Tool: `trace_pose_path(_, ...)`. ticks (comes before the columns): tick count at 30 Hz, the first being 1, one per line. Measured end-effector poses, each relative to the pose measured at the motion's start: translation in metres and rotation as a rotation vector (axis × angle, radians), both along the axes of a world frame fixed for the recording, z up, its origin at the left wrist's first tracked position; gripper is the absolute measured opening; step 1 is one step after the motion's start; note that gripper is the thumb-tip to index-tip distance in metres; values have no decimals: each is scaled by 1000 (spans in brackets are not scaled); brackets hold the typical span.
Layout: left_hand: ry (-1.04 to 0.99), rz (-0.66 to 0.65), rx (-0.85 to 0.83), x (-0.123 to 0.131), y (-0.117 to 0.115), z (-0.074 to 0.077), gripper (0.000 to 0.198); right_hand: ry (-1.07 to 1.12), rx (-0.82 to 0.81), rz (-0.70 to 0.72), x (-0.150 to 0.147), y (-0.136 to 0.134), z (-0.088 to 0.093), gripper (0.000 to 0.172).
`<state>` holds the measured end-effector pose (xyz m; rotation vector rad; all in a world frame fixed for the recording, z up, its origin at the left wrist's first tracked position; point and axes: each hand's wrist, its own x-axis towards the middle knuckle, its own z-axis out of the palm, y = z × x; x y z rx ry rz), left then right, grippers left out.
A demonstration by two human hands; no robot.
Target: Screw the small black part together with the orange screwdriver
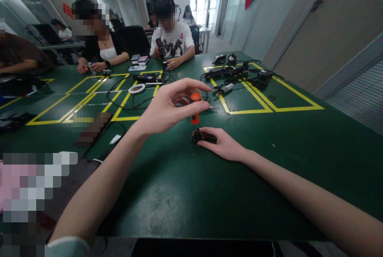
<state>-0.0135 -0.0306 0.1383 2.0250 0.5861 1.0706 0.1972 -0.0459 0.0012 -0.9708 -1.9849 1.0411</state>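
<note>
An orange-and-black screwdriver (195, 118) stands nearly upright, its thin shaft pointing down at a small black part. My left hand (169, 107) curls loosely around the handle, thumb in front and fingers behind; the round orange top shows between them. How firmly the fingers press on it is hard to see. Below, my right hand (222, 143) pinches the black plastic part (206, 139) between thumb and fingers and keeps it on the green table (179, 193). A short black post rises from this part beside the screwdriver's shaft. The screwdriver's tip is too small to make out.
Black cables and adapters (233, 71) lie at the far right inside yellow tape lines (296, 108). A white ring (137, 88) and more cables lie left of centre. Across the table, a person in a white T-shirt (185, 42) holds a dark tool; others sit further left.
</note>
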Motion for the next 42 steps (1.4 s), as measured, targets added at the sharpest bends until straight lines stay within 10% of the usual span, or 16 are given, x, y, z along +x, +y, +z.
trace_pose_path(16, -297, -184, -459, 18, -1, -18, 39, 16, 0, 1, 0, 0, -3, 35)
trace_pose_path(42, -335, -207, -631, 15, 0, -12, 21, 5, 0, -8, 0, 0, -3, 37)
